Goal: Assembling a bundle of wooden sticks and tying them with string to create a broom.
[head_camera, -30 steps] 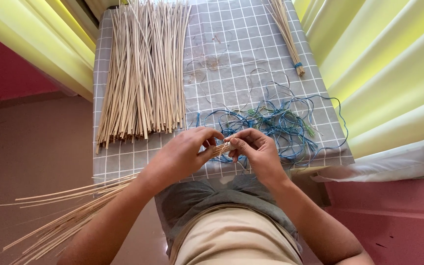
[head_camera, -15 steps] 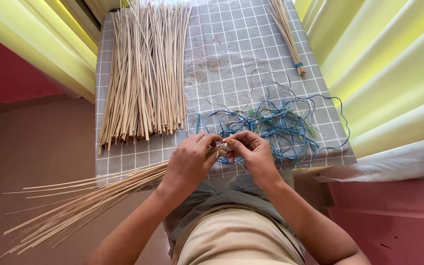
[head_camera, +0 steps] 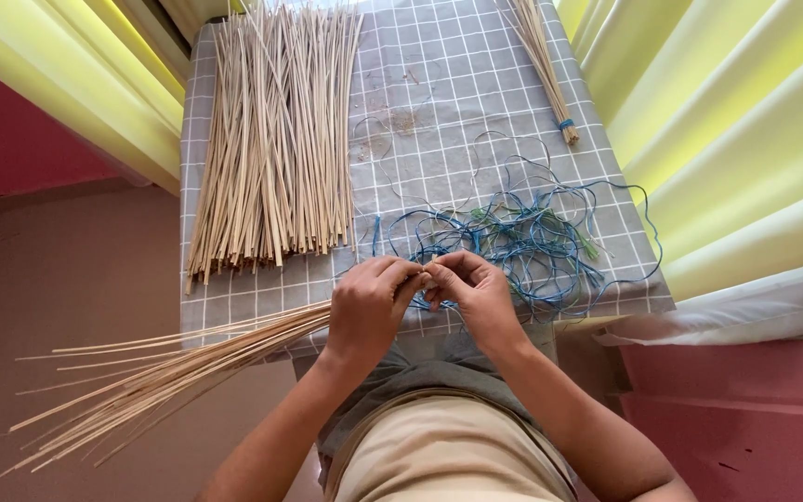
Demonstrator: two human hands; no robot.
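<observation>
My left hand [head_camera: 369,307] grips one end of a bundle of thin pale sticks [head_camera: 169,372] that fans out to the lower left, past the table's edge. My right hand [head_camera: 471,293] meets it at that same end, fingers pinched together against the left hand's fingertips; whatever it pinches is hidden by the fingers. A tangle of blue and green cord [head_camera: 522,242] lies on the table just beyond my right hand.
A big loose pile of the same sticks [head_camera: 276,139] lies on the grey checked tablecloth [head_camera: 439,84]. A small stick bundle tied with blue cord [head_camera: 546,60] lies at the far right. Yellow curtains [head_camera: 745,139] hang on both sides.
The bundle in my left hand has swung upward and further out to the left. Both hands stay joined at its end above the table's near edge.
</observation>
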